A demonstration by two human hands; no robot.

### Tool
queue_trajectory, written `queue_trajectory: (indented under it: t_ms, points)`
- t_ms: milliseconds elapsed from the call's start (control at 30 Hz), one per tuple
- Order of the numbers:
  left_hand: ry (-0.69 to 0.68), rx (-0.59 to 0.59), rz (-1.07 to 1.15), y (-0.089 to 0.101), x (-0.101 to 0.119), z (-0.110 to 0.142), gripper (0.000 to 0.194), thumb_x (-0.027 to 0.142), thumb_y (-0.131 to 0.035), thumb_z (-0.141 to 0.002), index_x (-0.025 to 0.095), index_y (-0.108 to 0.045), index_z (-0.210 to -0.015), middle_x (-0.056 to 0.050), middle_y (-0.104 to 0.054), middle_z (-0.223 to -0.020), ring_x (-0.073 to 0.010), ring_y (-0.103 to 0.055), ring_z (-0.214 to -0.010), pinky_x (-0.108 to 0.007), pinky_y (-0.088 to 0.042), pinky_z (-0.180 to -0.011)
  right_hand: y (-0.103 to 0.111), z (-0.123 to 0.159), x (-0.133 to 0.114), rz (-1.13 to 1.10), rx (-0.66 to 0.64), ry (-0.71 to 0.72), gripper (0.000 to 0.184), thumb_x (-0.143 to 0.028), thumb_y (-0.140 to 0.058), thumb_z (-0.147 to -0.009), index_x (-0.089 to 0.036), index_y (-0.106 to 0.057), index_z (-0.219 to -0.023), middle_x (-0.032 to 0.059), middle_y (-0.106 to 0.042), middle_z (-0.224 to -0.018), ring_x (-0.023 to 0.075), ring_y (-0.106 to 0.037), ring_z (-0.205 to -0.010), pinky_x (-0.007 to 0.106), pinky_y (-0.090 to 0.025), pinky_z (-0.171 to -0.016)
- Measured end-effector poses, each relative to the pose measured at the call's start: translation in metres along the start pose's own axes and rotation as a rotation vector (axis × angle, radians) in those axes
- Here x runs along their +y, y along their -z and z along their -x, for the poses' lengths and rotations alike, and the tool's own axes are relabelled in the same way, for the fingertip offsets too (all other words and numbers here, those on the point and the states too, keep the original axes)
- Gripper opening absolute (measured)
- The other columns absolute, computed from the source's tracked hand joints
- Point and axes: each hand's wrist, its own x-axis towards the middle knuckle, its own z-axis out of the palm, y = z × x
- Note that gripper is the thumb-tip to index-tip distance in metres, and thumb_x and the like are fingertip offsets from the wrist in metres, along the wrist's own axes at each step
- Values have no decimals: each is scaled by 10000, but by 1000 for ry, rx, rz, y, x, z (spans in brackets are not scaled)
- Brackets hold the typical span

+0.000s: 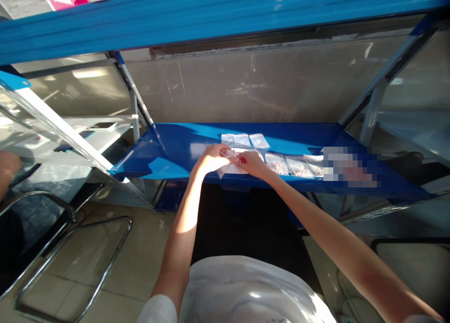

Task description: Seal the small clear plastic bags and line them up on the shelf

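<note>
Over the front part of the blue shelf (176, 147), my left hand (215, 156) and my right hand (253, 164) are close together. Between them is a small clear zip bag (230, 153), pinched by the fingers of both hands near its upper edge. What the bag contains is too small to make out. Just behind my hands lie several flat clear bags, one of them a zip bag (259, 140) with a reddish seal line. To the right of my right hand, a row of clear bags (276, 164) holds small reddish-brown pieces.
A blue upper shelf beam (225, 16) crosses above, with metal posts (52, 121) at the sides. Right of the bags is a pixelated patch. At left are a chrome-framed chair (116, 252), another person's hand (9, 168) and a white table (117, 138) with phone-like objects.
</note>
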Motion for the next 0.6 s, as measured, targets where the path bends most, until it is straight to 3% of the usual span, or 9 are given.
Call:
queue_trajectory:
  t_ms: [233,333,467,600]
  points:
    - [-30,-6,6,-1,-5,-1,561,441,-885,-767,135,-771,-1223,-118,-799,-1111,-249,-731,-998,-287,-558,-796,5,0,5,-85,35,-34,199,-288,-637,-890,-185,-754,-767,82,-750,-795,220,-637,-754,304,-378,-663]
    - [-18,-14,20,0,-4,-1,605,454,-903,-731,143,-772,-1233,-115,-799,-1139,-243,-729,-1003,-277,-551,-788,18,2,4,-245,65,-82,201,-341,-655,-868,-189,-742,-771,71,-734,-787,218,-628,-762,310,-389,-668]
    - [-23,-42,35,1,3,1,530,446,-900,-714,187,-801,-1164,-88,-810,-1101,-235,-735,-977,-284,-549,-788,43,10,-11,-569,45,-122,335,-516,-690,-856,-187,-727,-804,28,-655,-718,170,-538,-665,292,-360,-597]
    - [-82,-78,26,1,10,4,401,449,-854,-761,199,-828,-1073,-67,-807,-1007,-220,-724,-913,-280,-528,-758,60,15,-35,-663,-14,-76,412,-599,-742,-825,-189,-720,-783,21,-626,-719,152,-501,-666,284,-348,-585]
